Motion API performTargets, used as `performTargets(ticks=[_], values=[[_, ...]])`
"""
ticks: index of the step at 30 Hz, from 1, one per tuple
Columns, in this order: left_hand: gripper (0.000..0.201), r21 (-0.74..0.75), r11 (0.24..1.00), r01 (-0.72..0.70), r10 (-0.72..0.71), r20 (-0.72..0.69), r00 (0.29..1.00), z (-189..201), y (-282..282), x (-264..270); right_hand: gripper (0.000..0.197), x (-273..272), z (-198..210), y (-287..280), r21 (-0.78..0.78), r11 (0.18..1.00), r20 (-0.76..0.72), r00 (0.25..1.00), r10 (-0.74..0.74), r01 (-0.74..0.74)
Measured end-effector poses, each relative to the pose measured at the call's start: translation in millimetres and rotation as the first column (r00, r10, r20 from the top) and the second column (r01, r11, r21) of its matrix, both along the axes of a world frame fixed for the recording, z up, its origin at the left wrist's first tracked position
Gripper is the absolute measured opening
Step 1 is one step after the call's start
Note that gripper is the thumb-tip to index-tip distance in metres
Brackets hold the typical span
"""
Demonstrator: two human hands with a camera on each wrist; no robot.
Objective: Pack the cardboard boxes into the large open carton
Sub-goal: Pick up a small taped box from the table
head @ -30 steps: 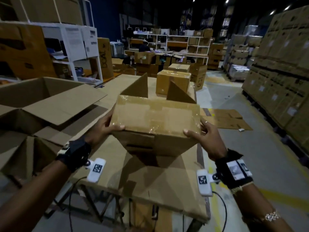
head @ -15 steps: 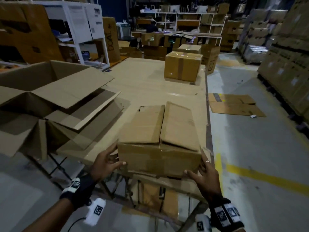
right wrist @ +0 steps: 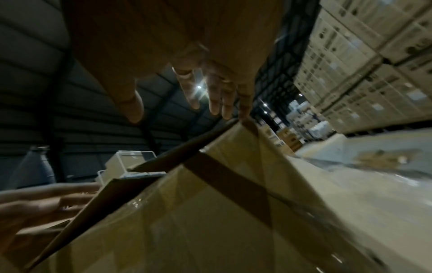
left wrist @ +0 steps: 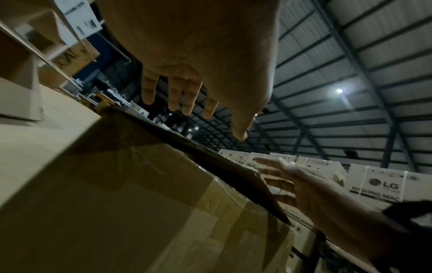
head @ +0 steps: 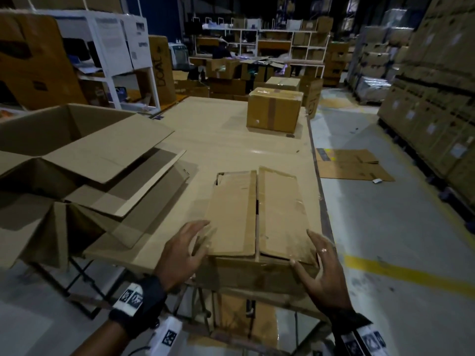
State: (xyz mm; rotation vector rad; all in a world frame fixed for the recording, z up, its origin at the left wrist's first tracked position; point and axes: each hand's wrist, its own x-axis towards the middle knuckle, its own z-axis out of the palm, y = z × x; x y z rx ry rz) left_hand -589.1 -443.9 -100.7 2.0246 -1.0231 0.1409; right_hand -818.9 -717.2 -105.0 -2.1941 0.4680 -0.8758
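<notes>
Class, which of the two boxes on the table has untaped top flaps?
The near box, between the hands; the far box is taped shut.

- The left hand (head: 183, 253) is bare; its wrist is wearing a black band (head: 140, 299) carrying white patches with black square markers.
- A white camera block (head: 165, 336) is hanging under it, showing another marker.
- The right hand (head: 322, 273) is wearing a ring (head: 323, 250) and a matching black band (head: 359, 335).

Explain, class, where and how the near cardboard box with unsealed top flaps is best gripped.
Probably by its two short side walls, low down, one palm from each side. The near box lies flat, its top flaps loose and untaped, so they would lift. The left hand and right hand already flank it, open.
</notes>
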Motion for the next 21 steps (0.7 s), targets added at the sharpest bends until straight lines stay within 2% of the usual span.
performTargets(ticks=[2,4,7,9,12,14,18,19,21], values=[[0.064,0.118,0.989,0.087,-0.094,0.053,0.994,14,-21,0,0.077,20,21,9,-0.101,0.995,-0.099,0.995,-0.003,-0.007],[0.076,0.26,0.96,0.102,-0.122,0.06,0.991,16,-41,2,0.083,42,25,13,-0.186,0.983,-0.236,0.97,-0.05,0.005],[0.085,0.475,0.879,0.026,-0.039,0.018,0.999,6,-61,1,0.087,64,11,12,-0.214,0.976,-0.451,0.881,-0.141,0.047],[0.084,0.554,0.832,-0.032,0.031,0.012,0.999,-4,-67,-1,0.093,69,2,11,-0.255,0.966,-0.568,0.802,-0.186,0.044],[0.084,0.548,0.835,-0.043,0.074,-0.035,0.997,-12,-68,-1,0.107,70,-5,11,-0.312,0.949,-0.62,0.744,-0.247,0.054],[0.085,0.502,0.864,-0.031,0.083,-0.082,0.993,-11,-68,3,0.107,71,-4,10,-0.303,0.95,-0.629,0.734,-0.257,0.073],[0.097,0.43,0.903,-0.015,0.13,-0.24,0.962,-6,-63,23,0.087,71,13,-7,-0.122,0.989,-0.647,0.749,-0.142,0.082],[0.102,0.445,0.896,-0.001,0.135,-0.269,0.954,-5,-62,30,0.089,72,16,-17,-0.064,0.995,-0.66,0.744,-0.104,0.082],[0.112,0.484,0.874,0.039,0.126,-0.302,0.945,-4,-58,39,0.106,74,20,-41,0.029,0.997,-0.69,0.723,-0.035,0.075]])
